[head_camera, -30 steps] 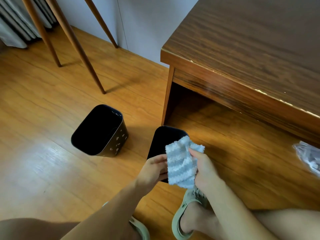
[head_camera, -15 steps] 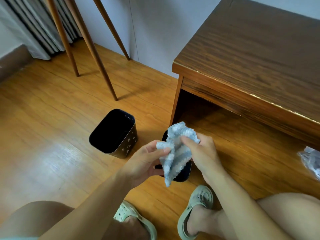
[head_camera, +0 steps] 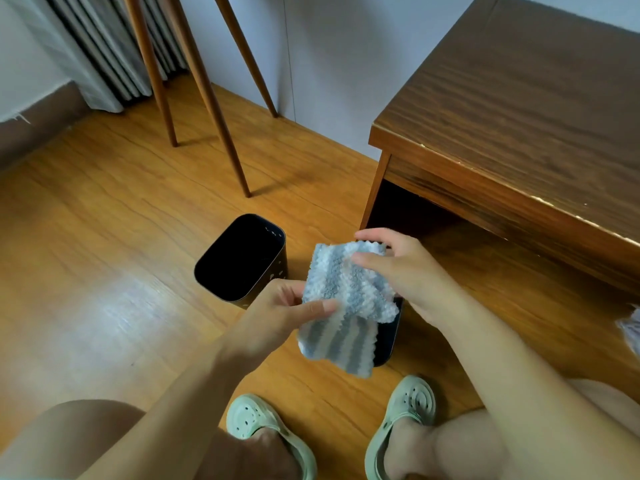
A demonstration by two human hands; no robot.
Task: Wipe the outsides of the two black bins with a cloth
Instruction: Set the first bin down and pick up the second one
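A blue-and-white striped fluffy cloth hangs spread between both hands above the floor. My left hand pinches its lower left edge with thumb on top. My right hand pinches its upper right corner. One black bin with pale spots on its side stands upright on the wooden floor, left of the cloth. The second black bin stands right under the cloth and my hands; only its right edge shows.
A dark wooden table fills the upper right, its leg close behind the hidden bin. Slanted wooden legs stand at the back. My feet in green clogs are at the bottom. A crumpled bag lies at the right edge.
The bunched cloth has been pulled open between my two hands. The view has tilted up, so bins and hands sit lower in frame.
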